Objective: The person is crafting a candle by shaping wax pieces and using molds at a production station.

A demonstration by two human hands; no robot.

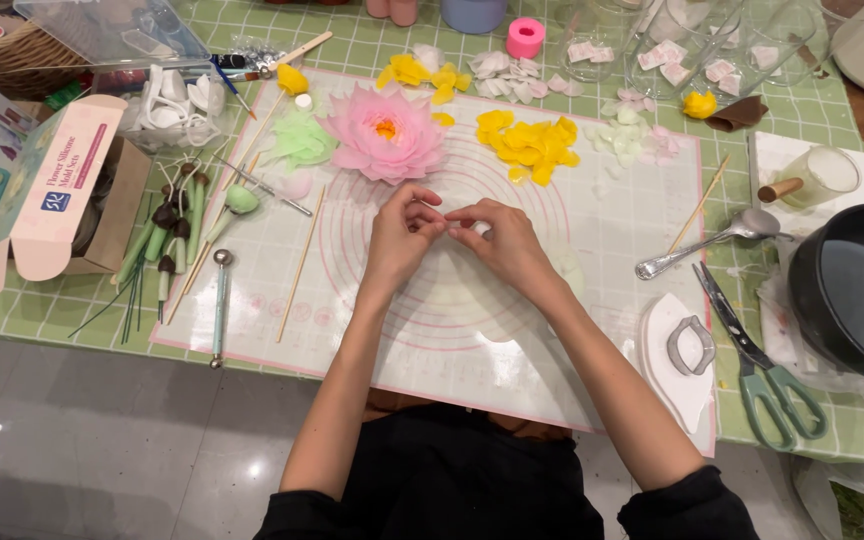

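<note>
Pinching a small white piece (pixel 479 229) between both hands at frame centre, over the translucent mat (pixel 572 330) with pink circles. Left hand (pixel 402 232) curling its fingers in from the left, fingertips (pixel 436 224) meeting the right hand (pixel 500 238) at the piece. White piece showing only partly at the right hand's fingertips, mostly hidden by them; shape too small to tell. Both hands closing to a narrow pinch, fingers bent, nothing else held.

Lying just above the hands: big pink flower (pixel 386 134) with a yellow centre. Sitting to its right: pile of yellow petals (pixel 530 145). Resting upper left of the flower: pale green flower (pixel 302 142). Lying left of the hands on the mat: wooden stick (pixel 301 262) and ball-ended tool (pixel 220 300). Lying at right: metal spoon (pixel 712 240), green-handled scissors (pixel 762 370), black pan (pixel 857 290).
</note>
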